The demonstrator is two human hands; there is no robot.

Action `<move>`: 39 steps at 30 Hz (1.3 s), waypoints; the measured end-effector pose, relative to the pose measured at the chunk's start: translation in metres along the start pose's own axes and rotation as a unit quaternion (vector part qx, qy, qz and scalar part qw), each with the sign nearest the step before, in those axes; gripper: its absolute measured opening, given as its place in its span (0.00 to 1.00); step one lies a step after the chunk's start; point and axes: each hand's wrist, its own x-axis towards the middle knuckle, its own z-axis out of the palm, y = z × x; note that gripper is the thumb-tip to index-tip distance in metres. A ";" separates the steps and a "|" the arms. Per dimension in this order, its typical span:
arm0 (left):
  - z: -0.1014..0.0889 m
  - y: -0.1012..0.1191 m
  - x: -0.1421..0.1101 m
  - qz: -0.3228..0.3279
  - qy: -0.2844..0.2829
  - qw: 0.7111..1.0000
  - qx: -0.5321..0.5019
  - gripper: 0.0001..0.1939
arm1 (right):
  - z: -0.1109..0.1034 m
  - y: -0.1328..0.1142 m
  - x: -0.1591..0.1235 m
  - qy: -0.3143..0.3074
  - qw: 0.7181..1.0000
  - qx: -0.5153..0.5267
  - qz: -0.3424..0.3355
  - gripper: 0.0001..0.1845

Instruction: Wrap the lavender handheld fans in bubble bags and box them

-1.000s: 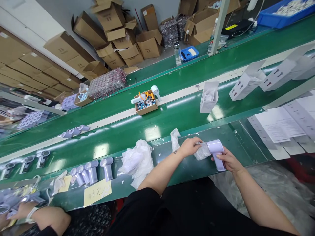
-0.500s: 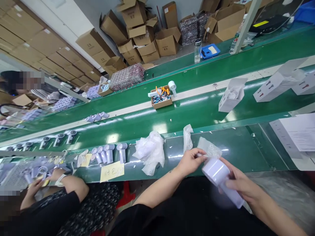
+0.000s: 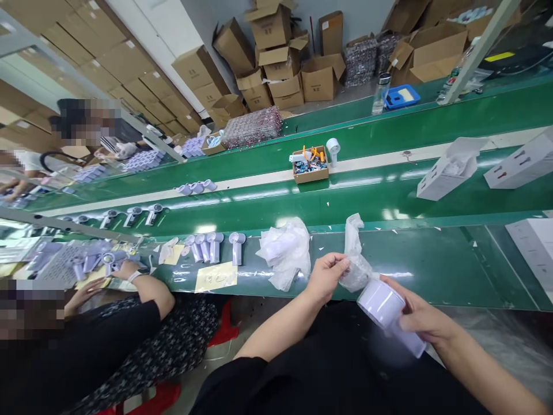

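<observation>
My right hand is wrapped round a pale lilac handheld fan, its round head tilted towards the bench and its handle pointing at my lap. A clear plastic bag is pinched at its edge by my left hand, just to the left of the fan head. Beyond it lies another crumpled plastic bag. Farther left a lilac piece shows through a heap of plastic bags. Several lilac fans stand in a row behind a yellow paper note.
A green conveyor runs across, carrying white boxes on the right and several dark-faced fans on the left. A small carton of batteries sits beyond. At left, a co-worker's hands handle fan parts.
My left hand has drawn the plastic bag leftward, away from the fan head. The fan stays in my right hand. The whole view has shifted, with the bench things appearing farther right.
</observation>
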 end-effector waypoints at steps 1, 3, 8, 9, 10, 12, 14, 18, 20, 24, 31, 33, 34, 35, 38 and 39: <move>0.000 -0.002 -0.004 -0.005 -0.005 1.000 0.001 0.19 | 0.004 0.002 0.003 -0.005 1.000 0.003 -0.004 0.47; -0.001 -0.007 -0.011 -0.028 -0.025 0.999 -0.006 0.20 | 0.012 0.008 0.013 0.010 1.000 0.008 -0.016 0.45; -0.018 -0.009 -0.017 -0.036 -0.011 0.998 -0.040 0.19 | 0.027 0.017 0.036 0.047 0.999 -0.011 -0.003 0.34; -0.024 -0.007 -0.017 -0.011 0.005 0.999 -0.048 0.18 | 0.030 0.017 0.037 0.056 0.998 -0.022 0.001 0.32; -0.030 -0.005 -0.016 0.017 0.017 0.998 -0.055 0.17 | 0.033 0.016 0.037 0.066 0.997 -0.034 0.004 0.29; -0.039 -0.001 -0.013 0.062 0.020 0.996 -0.055 0.15 | 0.037 0.014 0.033 0.077 0.995 -0.055 0.005 0.26; -0.043 0.002 -0.013 0.077 0.007 0.996 -0.036 0.15 | 0.040 0.011 0.027 0.049 0.997 -0.057 0.013 0.33; -0.040 0.001 -0.020 0.060 0.016 0.998 -0.020 0.15 | 0.040 0.013 0.023 -0.018 0.999 -0.047 0.019 0.52; -0.037 -0.001 -0.026 0.041 0.000 0.999 -0.012 0.16 | 0.041 0.016 0.028 -0.007 0.999 -0.042 0.008 0.52; -0.038 -0.006 -0.033 -0.038 -0.074 0.996 -0.035 0.21 | 0.046 0.021 0.043 -0.030 0.998 -0.048 0.005 0.45; -0.058 -0.011 -0.022 0.011 -0.017 0.996 -0.091 0.18 | 0.048 0.026 0.047 0.030 0.990 -0.140 -0.005 0.23; -0.058 -0.013 -0.022 0.021 -0.010 0.995 -0.099 0.17 | 0.047 0.028 0.045 0.022 0.989 -0.144 -0.015 0.29; -0.056 -0.014 -0.023 0.022 0.000 0.993 -0.112 0.17 | 0.046 0.029 0.044 0.012 0.990 -0.143 -0.019 0.33; -0.054 -0.016 -0.025 0.021 0.012 0.991 -0.133 0.17 | 0.046 0.030 0.043 0.001 0.990 -0.141 -0.025 0.35; -0.046 -0.018 -0.032 -0.016 0.010 0.984 -0.177 0.20 | 0.044 0.031 0.044 -0.030 0.989 -0.141 -0.044 0.34; -0.044 -0.018 -0.034 -0.037 -0.004 0.984 -0.176 0.22 | 0.044 0.033 0.045 -0.039 0.989 -0.136 -0.043 0.31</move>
